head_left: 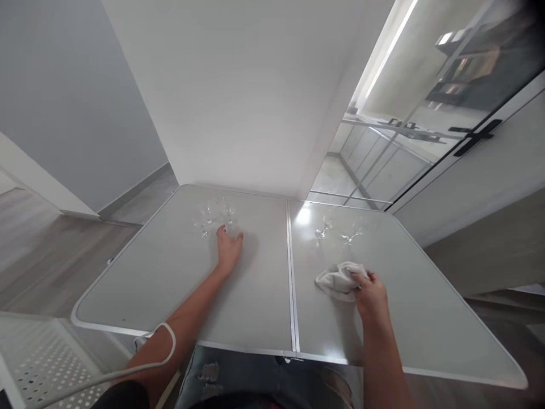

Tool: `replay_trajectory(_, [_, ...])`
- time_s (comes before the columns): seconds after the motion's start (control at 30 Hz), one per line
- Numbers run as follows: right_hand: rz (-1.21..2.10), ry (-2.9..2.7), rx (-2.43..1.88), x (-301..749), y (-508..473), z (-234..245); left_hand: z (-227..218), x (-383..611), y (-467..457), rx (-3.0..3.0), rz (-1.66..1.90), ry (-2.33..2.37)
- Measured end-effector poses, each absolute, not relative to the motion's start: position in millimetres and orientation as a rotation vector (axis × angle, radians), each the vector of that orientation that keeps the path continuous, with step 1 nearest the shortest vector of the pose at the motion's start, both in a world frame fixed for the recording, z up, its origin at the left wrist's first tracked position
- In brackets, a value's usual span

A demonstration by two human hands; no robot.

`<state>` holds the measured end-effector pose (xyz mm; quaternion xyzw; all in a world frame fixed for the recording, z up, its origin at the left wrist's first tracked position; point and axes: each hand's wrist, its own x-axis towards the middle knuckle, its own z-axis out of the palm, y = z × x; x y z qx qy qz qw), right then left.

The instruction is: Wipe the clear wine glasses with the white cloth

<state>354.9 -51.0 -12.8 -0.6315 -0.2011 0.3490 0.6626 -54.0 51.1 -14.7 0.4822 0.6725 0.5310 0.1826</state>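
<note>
A: How do the glasses (208, 218) look?

B: Clear and colourless, so faint against the pale desk (255, 289) that mostly glints and thin outlines show; they sit bunched on the left half, towards the wall (242, 113), too blurred together to count

A: Any others?

B: Two more glasses (348, 238) on the right half, side by side and a little apart, their stems and feet catching bright light; past the seam (293, 295) that divides the desk

A: And the left hand (230, 249)?

B: It is at the near edge of the bunch, two fingers spread with a gap between the tips; I cannot tell whether they grip a glass or only hover beside one

A: The right hand (372, 292)?

B: Its fingers are pinched around one end of a cloth (339, 279), white and crumpled, with soft grey folds, hanging out leftwards on the near side of the two glasses; whether it touches the desk I cannot tell
</note>
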Motion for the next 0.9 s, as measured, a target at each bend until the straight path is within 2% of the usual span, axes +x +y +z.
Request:
replay_trajectory(0.27, [0.863,-0.577,-1.406,306,-83,-4,-5,-52,104,1.312,1.560,1.935])
replay_trajectory(0.5, [1.298,-0.316,-1.119,276,-81,19,14,-55,124,1.288,1.698,1.835])
replay_trajectory(0.6, [1.280,-0.358,-1.065,268,-80,28,16,-39,97,1.464,1.669,1.531])
replay_trajectory(0.77, [1.211,-0.530,-1.100,259,-73,36,18,0,22,1.580,1.216,1.134])
replay_trajectory(0.83, [1.103,-0.726,-1.235,258,-69,42,19,10,5,1.624,1.117,1.118])
replay_trajectory(0.9, [0.842,-1.044,-1.400,259,-67,51,20,13,-1,1.710,1.087,1.111])
